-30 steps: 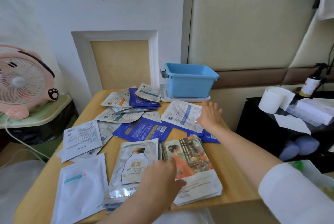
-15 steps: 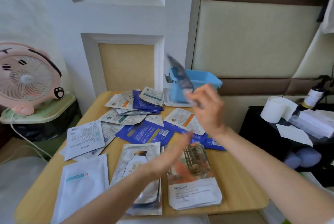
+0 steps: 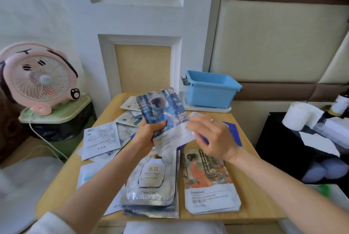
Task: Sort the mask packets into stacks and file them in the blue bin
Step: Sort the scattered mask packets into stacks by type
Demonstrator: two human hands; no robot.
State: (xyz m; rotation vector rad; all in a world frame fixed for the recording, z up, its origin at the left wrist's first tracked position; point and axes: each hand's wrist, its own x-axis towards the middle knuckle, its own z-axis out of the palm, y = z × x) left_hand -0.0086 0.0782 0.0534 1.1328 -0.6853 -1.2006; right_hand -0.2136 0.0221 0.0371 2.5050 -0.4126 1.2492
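Head view: sorting step in hand, one packet lifted for placing.

Left hand (image 3: 147, 135) grips a blue illustrated foil mask packet (image 3: 166, 116) above the wooden table (image 3: 253, 203); right hand (image 3: 211, 137), fingers half spread, touches its white lower edge without clearly grasping. Judged next: lay it on a matching stack, perhaps beside the orange illustrated stack (image 3: 207, 180) or silver bottle-print stack (image 3: 153, 180). Blue plastic bin (image 3: 211, 90) waits at the table's far edge.
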